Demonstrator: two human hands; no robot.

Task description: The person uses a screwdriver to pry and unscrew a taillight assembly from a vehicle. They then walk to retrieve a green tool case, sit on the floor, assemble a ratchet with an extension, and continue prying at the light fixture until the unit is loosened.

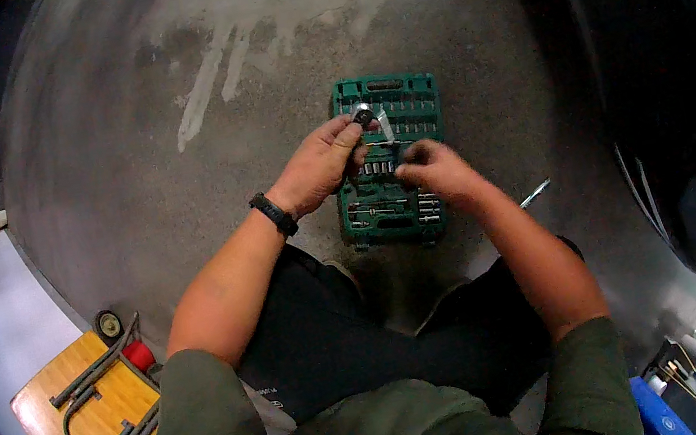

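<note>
My left hand [328, 161] is closed round a ratchet wrench, its round head [363, 115] showing above the thumb; the rest of the tool is mostly hidden by my fingers. Just right of that head is a bright metal strip [386, 127], and I cannot tell whether it belongs to the wrench. Over the right side of the green socket set case [430, 100], my right hand [439, 171] is curled, thumb and fingers together and slightly blurred. What it holds, if anything, is hidden. Several silver sockets [377, 168] sit in a row in the case between my hands.
The case lies open on the grey concrete floor [261, 131]. A silver metal tool [535, 193] rests beyond my right forearm. Dark sheeting [678, 119] rises at the right. At lower left stands a wooden board with a metal frame [89, 391], beside a small wheel [108, 325].
</note>
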